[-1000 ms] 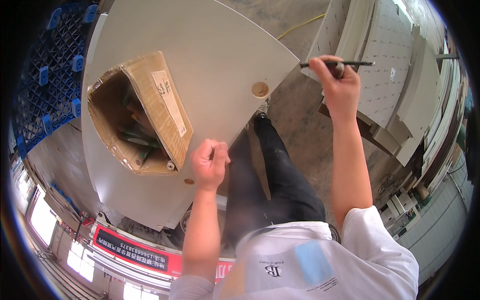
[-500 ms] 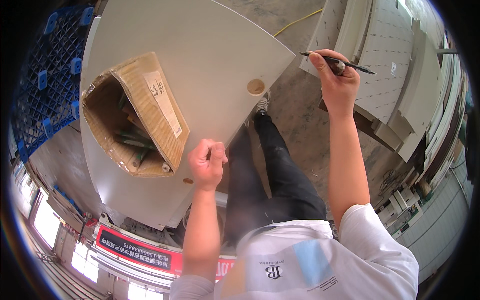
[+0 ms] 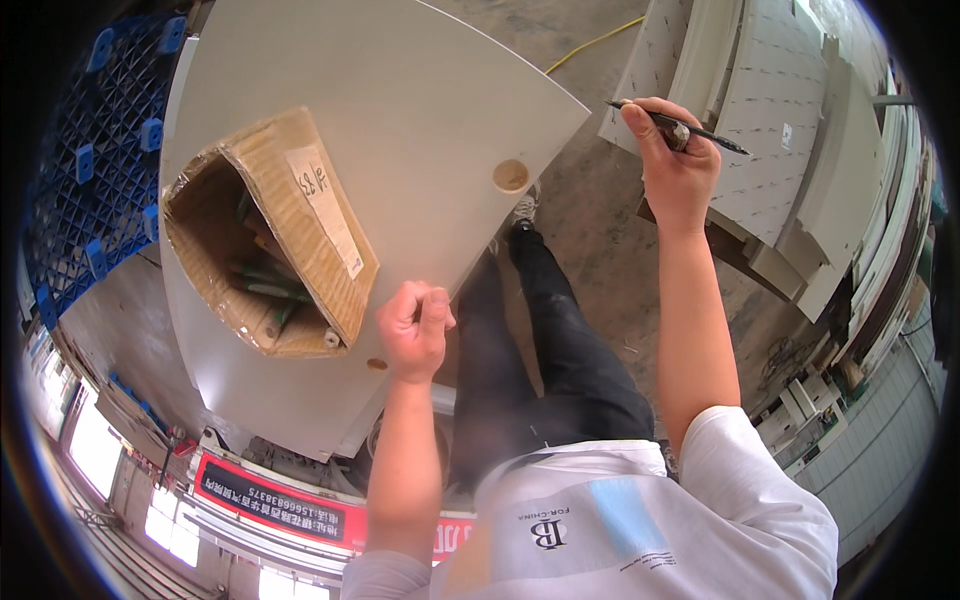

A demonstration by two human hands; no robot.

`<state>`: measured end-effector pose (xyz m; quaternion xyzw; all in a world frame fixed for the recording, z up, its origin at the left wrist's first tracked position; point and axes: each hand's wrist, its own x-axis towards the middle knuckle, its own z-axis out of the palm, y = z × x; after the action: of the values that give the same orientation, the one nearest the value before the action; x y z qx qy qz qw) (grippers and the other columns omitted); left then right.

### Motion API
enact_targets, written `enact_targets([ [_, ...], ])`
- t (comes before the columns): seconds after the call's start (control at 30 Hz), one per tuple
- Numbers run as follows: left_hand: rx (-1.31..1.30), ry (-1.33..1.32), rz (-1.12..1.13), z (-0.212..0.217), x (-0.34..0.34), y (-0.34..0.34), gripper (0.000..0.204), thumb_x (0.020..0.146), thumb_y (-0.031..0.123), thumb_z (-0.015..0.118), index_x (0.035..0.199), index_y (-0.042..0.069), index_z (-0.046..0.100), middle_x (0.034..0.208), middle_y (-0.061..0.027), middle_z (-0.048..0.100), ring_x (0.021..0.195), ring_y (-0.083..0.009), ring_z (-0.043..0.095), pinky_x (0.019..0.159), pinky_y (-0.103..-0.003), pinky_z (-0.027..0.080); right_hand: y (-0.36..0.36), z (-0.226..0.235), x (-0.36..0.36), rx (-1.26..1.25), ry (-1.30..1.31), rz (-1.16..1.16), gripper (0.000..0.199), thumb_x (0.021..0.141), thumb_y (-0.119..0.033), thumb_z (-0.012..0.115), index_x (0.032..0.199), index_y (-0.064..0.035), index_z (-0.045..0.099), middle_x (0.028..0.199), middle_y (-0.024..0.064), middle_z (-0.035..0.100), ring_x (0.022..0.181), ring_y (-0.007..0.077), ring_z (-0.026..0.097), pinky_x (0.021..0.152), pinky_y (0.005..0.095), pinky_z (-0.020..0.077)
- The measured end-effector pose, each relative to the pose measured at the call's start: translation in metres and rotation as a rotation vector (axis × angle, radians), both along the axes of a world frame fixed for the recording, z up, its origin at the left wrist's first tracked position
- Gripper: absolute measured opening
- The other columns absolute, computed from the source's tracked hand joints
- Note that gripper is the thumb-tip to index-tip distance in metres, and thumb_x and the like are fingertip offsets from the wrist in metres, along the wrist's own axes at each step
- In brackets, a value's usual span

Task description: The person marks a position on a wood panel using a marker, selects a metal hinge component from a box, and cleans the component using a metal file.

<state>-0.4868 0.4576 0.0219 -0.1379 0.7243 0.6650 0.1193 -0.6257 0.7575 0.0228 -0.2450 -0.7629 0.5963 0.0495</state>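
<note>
My right hand (image 3: pixel 680 165) is raised beyond the pale board's corner, its fingers closed round a slim black pen (image 3: pixel 718 140). One end of the pen pokes out past the thumb, the other past the knuckles. My left hand (image 3: pixel 415 318) makes a fist over the near edge of the board (image 3: pixel 420 130); whatever may be inside it is hidden. Just left of that fist, an open cardboard box (image 3: pixel 335 225) lies tilted on the board. Green, tube-like items (image 3: pixel 270 280) show in its shadowed inside, too dark to name.
The board has a large round hole (image 3: pixel 511 177) near its right corner and a smaller one (image 3: pixel 377 364) near my left wrist. Stacked pale panels (image 3: pixel 770 130) stand at the right. A blue plastic pallet (image 3: pixel 100 150) is at the far left. A yellow cord (image 3: pixel 595 43) crosses the floor.
</note>
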Motion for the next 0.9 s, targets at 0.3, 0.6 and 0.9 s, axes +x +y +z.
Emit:
enact_targets([
  [0.3, 0.000, 0.022, -0.002, -0.002, 0.001, 0.002, 0.035, 0.104, 0.023, 0.068, 0.077, 0.005, 0.055, 0.063, -0.0034, 0.061, 0.057, -0.0078, 0.053, 0.054, -0.023, 0.041, -0.015, -0.007, 0.051, -0.245, -0.056, 0.070, 0.016, 0.103, -0.015, 0.071, 0.116, -0.0057, 0.069, 0.103, 0.0027, 0.076, 0.079, 0.0044, 0.064, 0.064, 0.0203, 0.0489],
  [0.6, -0.012, 0.016, -0.010, 0.000, 0.000, -0.001, 0.035, 0.104, 0.023, 0.067, 0.077, 0.005, 0.055, 0.063, -0.0035, 0.061, 0.057, -0.0082, 0.054, 0.055, -0.024, 0.042, -0.067, -0.029, 0.030, -0.130, 0.039, 0.067, 0.071, 0.082, -0.006, 0.090, 0.141, -0.0089, 0.050, 0.148, 0.0050, 0.059, 0.077, 0.0005, 0.047, 0.069, 0.0176, 0.0439],
  [0.9, -0.037, 0.056, -0.027, -0.003, 0.001, 0.002, 0.036, 0.107, 0.025, 0.062, 0.078, 0.006, 0.053, 0.059, -0.0031, 0.056, 0.054, -0.0088, 0.051, 0.052, -0.025, 0.040, -0.042, -0.033, 0.006, -0.171, -0.019, -0.092, 0.018, 0.097, -0.014, 0.079, 0.109, -0.0017, 0.071, 0.094, -0.0032, 0.072, 0.077, 0.0015, 0.052, 0.070, 0.0176, 0.0439],
])
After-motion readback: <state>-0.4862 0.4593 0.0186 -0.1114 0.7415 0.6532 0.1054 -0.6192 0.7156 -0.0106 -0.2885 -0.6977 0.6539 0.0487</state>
